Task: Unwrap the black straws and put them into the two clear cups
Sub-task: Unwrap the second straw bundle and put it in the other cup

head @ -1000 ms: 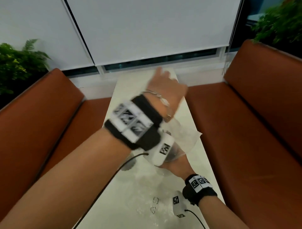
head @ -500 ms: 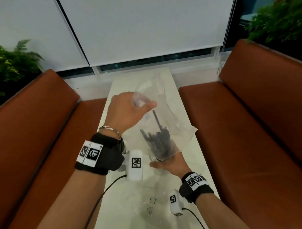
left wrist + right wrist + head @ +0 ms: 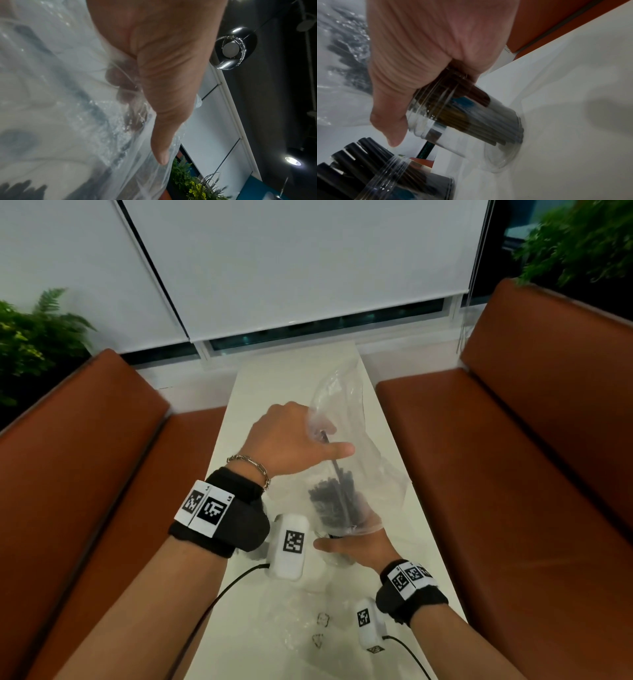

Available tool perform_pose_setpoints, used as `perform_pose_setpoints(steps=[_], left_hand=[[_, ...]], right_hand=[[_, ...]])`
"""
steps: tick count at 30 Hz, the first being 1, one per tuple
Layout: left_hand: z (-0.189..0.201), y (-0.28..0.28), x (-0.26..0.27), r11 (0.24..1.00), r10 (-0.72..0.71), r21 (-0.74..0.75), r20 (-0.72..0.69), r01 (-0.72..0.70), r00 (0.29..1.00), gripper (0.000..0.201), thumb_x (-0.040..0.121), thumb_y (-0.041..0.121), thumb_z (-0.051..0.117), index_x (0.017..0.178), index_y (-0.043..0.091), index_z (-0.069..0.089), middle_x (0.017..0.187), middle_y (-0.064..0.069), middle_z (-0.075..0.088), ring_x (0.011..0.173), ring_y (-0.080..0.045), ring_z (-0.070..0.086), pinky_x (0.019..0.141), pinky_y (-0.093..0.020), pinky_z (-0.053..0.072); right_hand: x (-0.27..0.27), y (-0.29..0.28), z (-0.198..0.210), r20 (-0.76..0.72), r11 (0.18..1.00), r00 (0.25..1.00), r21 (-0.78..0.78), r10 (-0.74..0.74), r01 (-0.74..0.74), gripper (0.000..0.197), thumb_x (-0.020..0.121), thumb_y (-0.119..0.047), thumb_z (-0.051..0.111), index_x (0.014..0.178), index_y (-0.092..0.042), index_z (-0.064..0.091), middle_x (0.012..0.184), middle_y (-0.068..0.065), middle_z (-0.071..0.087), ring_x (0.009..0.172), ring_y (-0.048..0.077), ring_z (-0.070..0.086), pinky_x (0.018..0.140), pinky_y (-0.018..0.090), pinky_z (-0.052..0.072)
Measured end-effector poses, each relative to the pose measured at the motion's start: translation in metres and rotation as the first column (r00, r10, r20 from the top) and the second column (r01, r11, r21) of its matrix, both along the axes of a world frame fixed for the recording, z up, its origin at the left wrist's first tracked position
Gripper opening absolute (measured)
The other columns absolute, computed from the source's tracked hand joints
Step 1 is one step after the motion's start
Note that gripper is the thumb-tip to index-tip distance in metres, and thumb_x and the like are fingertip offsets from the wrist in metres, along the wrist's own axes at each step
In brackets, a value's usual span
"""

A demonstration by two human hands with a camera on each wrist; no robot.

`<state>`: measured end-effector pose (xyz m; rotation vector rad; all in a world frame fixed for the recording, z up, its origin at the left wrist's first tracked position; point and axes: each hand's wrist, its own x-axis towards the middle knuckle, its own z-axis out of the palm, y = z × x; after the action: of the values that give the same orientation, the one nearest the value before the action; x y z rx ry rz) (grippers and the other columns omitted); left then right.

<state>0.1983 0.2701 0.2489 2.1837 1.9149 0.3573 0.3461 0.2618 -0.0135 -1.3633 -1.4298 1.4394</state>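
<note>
The black straws (image 3: 334,501) stand packed in a clear cup (image 3: 471,119) on the white tabletop (image 3: 260,392). A clear plastic bag (image 3: 346,405) still covers the tops of the straws and rises above the cup. One straw (image 3: 330,453) sticks up higher than the others inside the bag. The right hand (image 3: 356,546) wraps its fingers around the cup, near the rim. The left hand (image 3: 291,443) is above the cup and grips the bag up high, with the thumb sticking out. It looks like it pinches the tall straw through the plastic, but the view is too blurry to be sure. A second clear cup (image 3: 406,180) full of black straws stands just beside the first cup. Brown seats (image 3: 513,474) run along both sides of the tabletop.
</note>
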Motion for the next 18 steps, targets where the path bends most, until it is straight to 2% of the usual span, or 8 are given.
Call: perform_pose_setpoints(steps=[2, 6, 8, 12, 14, 15, 17, 18], left_hand=[[-0.008, 0.001, 0.002, 0.999, 0.019, -0.03, -0.005, -0.019, 1.0, 0.051, 0.078, 0.073, 0.076, 0.109, 0.032, 0.08, 0.088, 0.016, 0.075, 0.086, -0.01, 0.071, 0.076, -0.028, 0.057], [-0.016, 0.005, 0.003, 0.996, 0.083, -0.035, -0.009, -0.083, 0.997, 0.025, 0.081, 0.055, 0.082, 0.085, 0.03, 0.085, 0.066, 0.014, 0.065, 0.071, -0.013, 0.068, 0.055, -0.024, 0.044], [-0.016, 0.005, 0.003, 0.997, 0.08, -0.01, -0.031, -0.081, 0.996, 0.022, 0.084, 0.052, 0.081, 0.084, 0.031, 0.085, 0.061, 0.015, 0.06, 0.064, -0.01, 0.061, 0.051, -0.023, 0.038], [-0.012, 0.003, 0.0, 0.997, 0.068, 0.031, -0.112, -0.064, 0.991, 0.024, 0.085, 0.053, 0.078, 0.081, 0.031, 0.084, 0.065, 0.014, 0.058, 0.065, -0.012, 0.06, 0.05, -0.024, 0.035], [-0.014, 0.002, 0.002, 0.996, 0.081, 0.044, -0.164, -0.075, 0.983, 0.03, 0.085, 0.052, 0.078, 0.067, 0.029, 0.073, 0.066, 0.01, 0.056, 0.069, -0.019, 0.062, 0.054, -0.027, 0.039], [-0.018, 0.002, 0.005, 0.996, 0.085, 0.048, -0.191, -0.077, 0.978, 0.03, 0.085, 0.053, 0.078, 0.068, 0.029, 0.071, 0.068, 0.007, 0.056, 0.071, -0.022, 0.063, 0.058, -0.028, 0.041], [-0.03, 0.001, 0.011, 0.998, 0.058, 0.015, -0.245, -0.056, 0.968, 0.027, 0.085, 0.055, 0.076, 0.086, 0.028, 0.078, 0.077, 0.004, 0.061, 0.075, -0.023, 0.065, 0.062, -0.03, 0.044], [-0.037, 0.001, 0.014, 0.999, 0.036, -0.016, -0.272, -0.042, 0.962, 0.032, 0.086, 0.058, 0.073, 0.093, 0.028, 0.079, 0.081, 0.004, 0.063, 0.075, -0.023, 0.064, 0.063, -0.031, 0.044]], right_hand=[[-0.003, 0.001, 0.001, 0.018, 1.0, 1.0, 0.008, 0.0, -0.001, 0.092, 0.045, -0.033, 0.107, 0.125, -0.028, 0.062, 0.116, -0.011, 0.074, 0.108, 0.006, 0.072, 0.095, 0.027, 0.059], [-0.011, 0.002, 0.003, 0.102, 0.998, 0.994, 0.036, 0.042, -0.046, 0.111, 0.039, -0.055, 0.104, 0.135, -0.032, 0.054, 0.122, -0.015, 0.069, 0.115, 0.009, 0.069, 0.104, 0.035, 0.059], [-0.011, 0.002, 0.005, 0.107, 0.999, 0.994, 0.025, 0.032, -0.035, 0.105, 0.042, -0.045, 0.105, 0.133, -0.03, 0.055, 0.118, -0.017, 0.067, 0.114, 0.011, 0.068, 0.104, 0.034, 0.058], [-0.007, 0.001, 0.005, 0.112, 0.999, 0.994, 0.037, 0.005, -0.009, 0.1, 0.042, -0.039, 0.106, 0.129, -0.033, 0.056, 0.118, -0.017, 0.068, 0.114, 0.01, 0.068, 0.103, 0.03, 0.056], [-0.008, 0.002, 0.005, 0.139, 1.0, 0.99, 0.027, 0.013, -0.016, 0.103, 0.039, -0.05, 0.103, 0.129, -0.035, 0.054, 0.122, -0.015, 0.067, 0.113, 0.008, 0.067, 0.101, 0.029, 0.056], [-0.01, 0.002, 0.006, 0.186, 0.999, 0.982, 0.02, 0.038, -0.043, 0.105, 0.039, -0.059, 0.099, 0.13, -0.034, 0.054, 0.123, -0.013, 0.067, 0.112, 0.009, 0.067, 0.101, 0.031, 0.057], [-0.012, 0.002, 0.009, 0.344, 0.987, 0.928, 0.02, 0.144, -0.161, 0.1, 0.051, -0.072, 0.086, 0.136, -0.027, 0.058, 0.12, -0.008, 0.067, 0.108, 0.012, 0.067, 0.094, 0.029, 0.061], [-0.013, 0.001, 0.012, 0.405, 0.977, 0.894, 0.007, 0.191, -0.212, 0.09, 0.062, -0.071, 0.082, 0.135, -0.023, 0.06, 0.112, -0.007, 0.066, 0.098, 0.01, 0.066, 0.082, 0.021, 0.059]])
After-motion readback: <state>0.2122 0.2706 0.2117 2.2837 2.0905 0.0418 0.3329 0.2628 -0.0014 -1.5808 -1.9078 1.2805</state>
